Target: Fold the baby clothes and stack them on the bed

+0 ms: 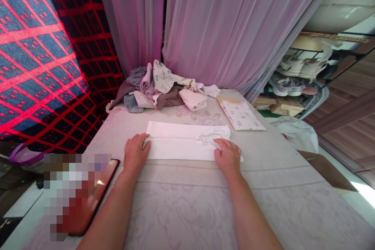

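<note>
A white garment lies folded into a long flat strip on the cloth-covered table, a lengthwise line along its middle. Its right end has a gathered, crumpled edge. My left hand rests at the strip's left end, thumb apart from the fingers, fingertips touching the edge. Over the right end lies my right hand, fingers slightly bent on the fabric and thumb spread away from them. Neither hand appears to grip the cloth.
A heap of mixed clothes sits at the table's back. Behind it hang purple curtains. A folded printed garment lies at back right. A red-backed, partly blurred device is at left. Shelves with shoes stand beyond the right edge.
</note>
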Demonstrator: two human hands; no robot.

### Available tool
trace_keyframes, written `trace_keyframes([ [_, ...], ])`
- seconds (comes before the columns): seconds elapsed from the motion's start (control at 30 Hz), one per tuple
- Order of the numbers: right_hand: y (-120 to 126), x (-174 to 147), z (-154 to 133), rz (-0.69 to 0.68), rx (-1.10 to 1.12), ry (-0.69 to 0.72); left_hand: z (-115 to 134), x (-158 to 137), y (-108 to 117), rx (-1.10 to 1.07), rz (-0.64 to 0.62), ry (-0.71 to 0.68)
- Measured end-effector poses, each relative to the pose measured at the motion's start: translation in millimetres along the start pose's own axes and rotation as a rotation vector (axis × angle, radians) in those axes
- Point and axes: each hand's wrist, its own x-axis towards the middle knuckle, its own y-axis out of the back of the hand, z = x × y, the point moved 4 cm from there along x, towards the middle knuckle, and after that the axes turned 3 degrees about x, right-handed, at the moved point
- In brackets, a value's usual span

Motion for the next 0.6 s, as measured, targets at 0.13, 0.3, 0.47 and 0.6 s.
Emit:
trace_keyframes([
  [0.13,15,0,42,0.045,0.041,-0.057,-3,1,-1,0.016,0.019,0.001],
  [0.3,28,-5,88,-0.028,0.209,-0.079,0,1,2,-0.004,0.067,-0.019],
  [0.47,25,-6,96,-0.061,0.333,-0.11,16,-7,20,0.009,0.242,-0.101],
  [0.6,20,-6,94,0.055,0.236,-0.108,34,-7,24,0.015,0.238,-0.194],
])
